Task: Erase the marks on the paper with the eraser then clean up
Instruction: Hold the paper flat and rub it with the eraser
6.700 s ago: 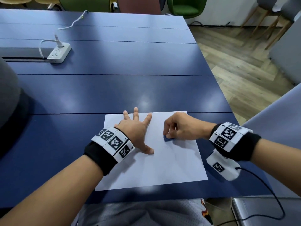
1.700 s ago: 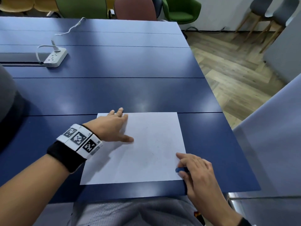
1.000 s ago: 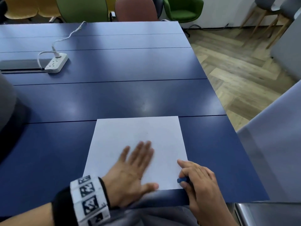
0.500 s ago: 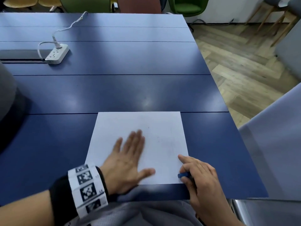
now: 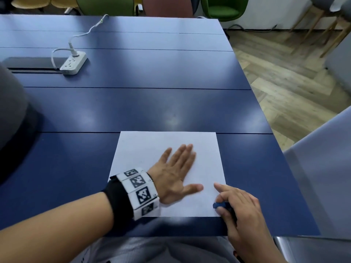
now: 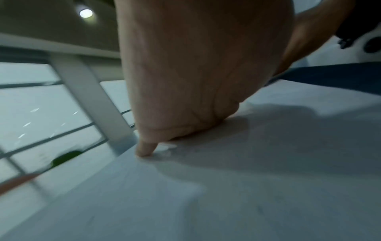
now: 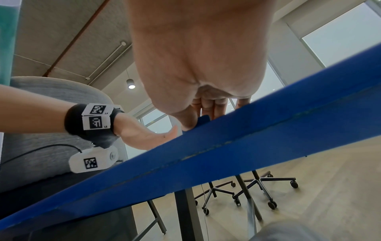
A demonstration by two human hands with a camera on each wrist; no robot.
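Note:
A white sheet of paper [image 5: 150, 147] lies on the blue table [image 5: 133, 107] near its front edge. My left hand [image 5: 176, 168] lies flat on the paper with straight, spread fingers, blurred with motion. In the left wrist view the left hand [image 6: 195, 73] touches the paper [image 6: 247, 179] and light crumbs lie by a fingertip. My right hand [image 5: 237, 204] rests at the paper's near right corner and pinches a small blue eraser [image 5: 218, 205]. The right wrist view shows the eraser [image 7: 203, 119] between thumb and fingers of the right hand [image 7: 198, 65], at the table edge [image 7: 226, 143].
A white power strip [image 5: 73, 63] with its cable sits at the far left of the table, beside a dark cable slot [image 5: 30, 63]. Chairs [image 5: 224, 8] stand past the far edge. Wooden floor [image 5: 284, 82] and a grey panel [image 5: 326, 168] lie to the right.
My left hand went from holding the paper's left side to sweeping flat over its middle, now farther up and right. The right hand keeps the eraser at the near right corner.

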